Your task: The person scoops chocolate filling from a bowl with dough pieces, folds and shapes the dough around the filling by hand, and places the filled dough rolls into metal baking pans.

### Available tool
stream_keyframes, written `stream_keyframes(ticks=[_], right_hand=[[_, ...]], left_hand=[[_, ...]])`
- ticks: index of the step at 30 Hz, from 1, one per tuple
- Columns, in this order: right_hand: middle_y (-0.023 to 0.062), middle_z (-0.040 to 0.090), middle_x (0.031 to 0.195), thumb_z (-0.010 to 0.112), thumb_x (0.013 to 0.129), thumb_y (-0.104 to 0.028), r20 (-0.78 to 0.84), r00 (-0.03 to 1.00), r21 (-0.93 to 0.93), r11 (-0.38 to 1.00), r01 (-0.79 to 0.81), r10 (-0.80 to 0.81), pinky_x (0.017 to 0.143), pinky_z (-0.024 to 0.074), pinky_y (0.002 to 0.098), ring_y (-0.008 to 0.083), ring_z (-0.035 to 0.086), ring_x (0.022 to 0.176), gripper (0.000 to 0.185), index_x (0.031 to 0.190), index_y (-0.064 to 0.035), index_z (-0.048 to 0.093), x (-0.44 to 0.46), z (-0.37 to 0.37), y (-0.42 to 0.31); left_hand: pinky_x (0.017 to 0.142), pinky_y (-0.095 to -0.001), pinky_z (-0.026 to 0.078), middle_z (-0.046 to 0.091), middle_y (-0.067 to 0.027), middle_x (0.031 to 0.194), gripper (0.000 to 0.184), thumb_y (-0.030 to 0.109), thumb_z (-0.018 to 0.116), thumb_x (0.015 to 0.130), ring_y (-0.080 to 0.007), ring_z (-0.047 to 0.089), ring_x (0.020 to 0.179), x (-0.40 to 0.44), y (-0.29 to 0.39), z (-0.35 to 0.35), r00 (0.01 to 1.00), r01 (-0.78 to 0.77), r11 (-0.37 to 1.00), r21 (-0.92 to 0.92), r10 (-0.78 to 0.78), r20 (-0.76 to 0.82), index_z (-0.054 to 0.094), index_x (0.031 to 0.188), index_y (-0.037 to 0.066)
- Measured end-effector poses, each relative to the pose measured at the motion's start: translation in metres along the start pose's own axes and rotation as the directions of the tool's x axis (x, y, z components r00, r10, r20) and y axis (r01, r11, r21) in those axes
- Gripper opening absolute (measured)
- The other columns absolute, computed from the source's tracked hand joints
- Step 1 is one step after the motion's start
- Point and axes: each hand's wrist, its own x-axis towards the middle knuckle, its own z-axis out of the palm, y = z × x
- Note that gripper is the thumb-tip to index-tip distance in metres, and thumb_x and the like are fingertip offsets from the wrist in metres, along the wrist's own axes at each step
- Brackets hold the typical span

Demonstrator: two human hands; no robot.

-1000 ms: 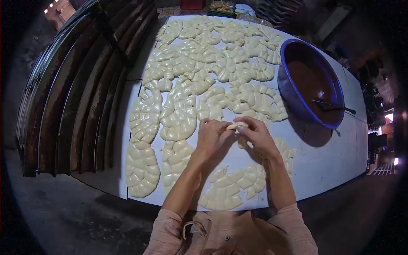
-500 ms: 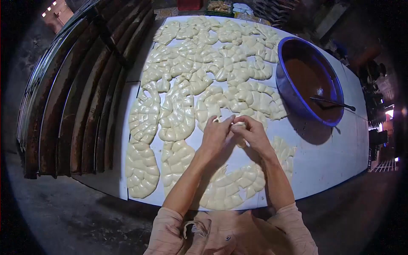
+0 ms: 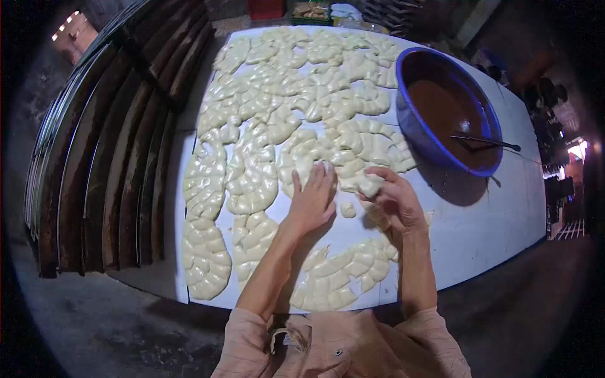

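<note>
Glossy, pale dough pieces (image 3: 252, 183) lie pressed together in curved bands over a white tabletop (image 3: 479, 233). My left hand (image 3: 312, 200) rests with its fingers stretched out on the near edge of a middle band. To its right, my right hand (image 3: 402, 205) is closed, pinching a soft piece of dough (image 3: 367, 185) between thumb and fingers; its lower fingers are curled and partly hidden. Between the hands sits a small loose dough lump (image 3: 347, 210). Closer to me, another curved dough band (image 3: 343, 277) lies below both wrists.
A blue basin (image 3: 416, 129) of brown liquid stands on the right, a dark-handled tool (image 3: 485, 142) leaning in it. Rusty metal trays (image 3: 94, 170) are stacked upright along the left. Crates (image 3: 311, 12) stand beyond the far edge.
My hands have moved apart. The left has flattened onto the dough; the right has shifted right, holding a dough piece. A small lump now shows between them. The whole view has shifted slightly.
</note>
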Motion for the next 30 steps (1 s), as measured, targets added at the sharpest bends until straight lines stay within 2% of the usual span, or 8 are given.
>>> stream_keyframes(ticks=[3,7,8,12,15,20,24,30], right_hand=[[0.0112,0.068,0.096,0.061,0.090,-0.005,0.146,0.985,-0.045,0.996,-0.081,0.087,0.063,0.0534,0.0205,0.0101,0.065,0.073,0.035,0.123,0.0023,0.057,0.009,-0.042,0.016],[0.0071,0.069,0.091,0.063,0.090,-0.003,-0.003,0.999,-0.116,0.992,0.045,-0.046,0.054,0.0500,0.0178,0.0077,0.063,0.068,0.033,0.122,0.0015,0.057,0.004,-0.024,0.032],[0.0058,0.068,0.088,0.066,0.088,-0.007,0.019,0.998,-0.135,0.989,0.068,-0.066,0.052,0.0484,0.0178,0.0071,0.063,0.067,0.032,0.118,0.0027,0.059,0.002,-0.020,0.031],[0.0039,0.066,0.089,0.073,0.085,-0.014,-0.128,0.989,-0.538,0.843,-0.004,-0.077,0.055,0.0464,0.0190,0.0048,0.059,0.071,0.029,0.109,-0.0006,0.063,0.000,-0.033,0.029],[0.0025,0.066,0.089,0.073,0.085,-0.014,-0.123,0.912,-0.640,0.734,0.228,-0.390,0.055,0.0451,0.0202,0.0053,0.057,0.069,0.025,0.105,-0.0020,0.065,-0.004,-0.044,0.037],[0.0036,0.064,0.095,0.073,0.082,-0.003,-0.087,0.957,-0.304,0.923,0.238,-0.275,0.072,0.0493,0.0206,0.0085,0.060,0.085,0.041,0.117,-0.0022,0.052,-0.020,-0.041,0.013],[0.0035,0.062,0.095,0.064,0.091,-0.006,0.047,0.976,0.201,0.960,0.197,-0.211,0.075,0.0488,0.0225,0.0101,0.060,0.080,0.019,0.108,-0.0035,0.055,-0.042,-0.029,-0.005],[0.0000,0.060,0.091,0.063,0.094,-0.014,0.163,0.973,0.367,0.926,0.092,-0.161,0.070,0.0500,0.0230,0.0069,0.059,0.078,0.017,0.108,-0.0052,0.056,-0.036,-0.062,-0.038]], left_hand=[[0.112,-0.0667,0.000,0.024,-0.0238,0.155,0.083,0.034,0.063,0.087,-0.0371,0.019,0.146,-0.004,0.019,-0.030,0.986,-0.025,0.978,-0.207,-0.011,-0.169,0.021,0.152,0.005],[0.107,-0.0439,0.034,0.061,-0.0210,0.127,0.069,0.039,0.074,0.082,-0.0288,0.057,0.120,0.005,0.056,-0.063,0.987,0.147,0.791,-0.594,-0.079,0.138,0.053,0.136,0.001],[0.086,-0.0296,0.048,0.072,-0.0111,0.101,0.048,0.032,0.076,0.082,-0.0155,0.066,0.094,0.006,0.056,-0.049,0.979,0.195,0.539,-0.820,-0.151,0.134,0.068,0.116,0.000],[0.074,-0.0232,0.051,0.073,-0.0079,0.095,0.035,0.021,0.070,0.089,-0.0103,0.066,0.083,0.004,0.065,-0.047,0.952,0.293,0.492,-0.820,-0.232,0.201,0.067,0.113,-0.004],[0.076,-0.0240,0.050,0.072,-0.0066,0.091,0.041,0.017,0.070,0.089,-0.0111,0.066,0.082,0.004,0.070,-0.032,0.953,0.278,0.357,-0.891,-0.222,0.209,0.061,0.125,-0.001],[0.107,-0.0374,0.036,0.034,-0.0221,0.151,0.070,0.036,0.052,0.098,-0.0299,0.040,0.137,0.023,0.116,-0.029,0.967,-0.032,0.463,-0.886,-0.209,-0.144,0.023,0.152,0.003],[0.095,-0.0351,0.048,0.063,-0.0206,0.123,0.085,0.055,0.064,0.087,-0.0288,0.062,0.113,0.035,0.149,-0.010,0.900,-0.355,0.537,-0.765,-0.025,-0.436,0.040,0.141,-0.006],[0.092,-0.0320,0.050,0.059,-0.0213,0.127,0.092,0.037,0.078,0.081,-0.0232,0.062,0.111,0.059,0.188,0.026,0.919,-0.344,0.122,-0.931,-0.158,-0.361,0.030,0.148,-0.002]])
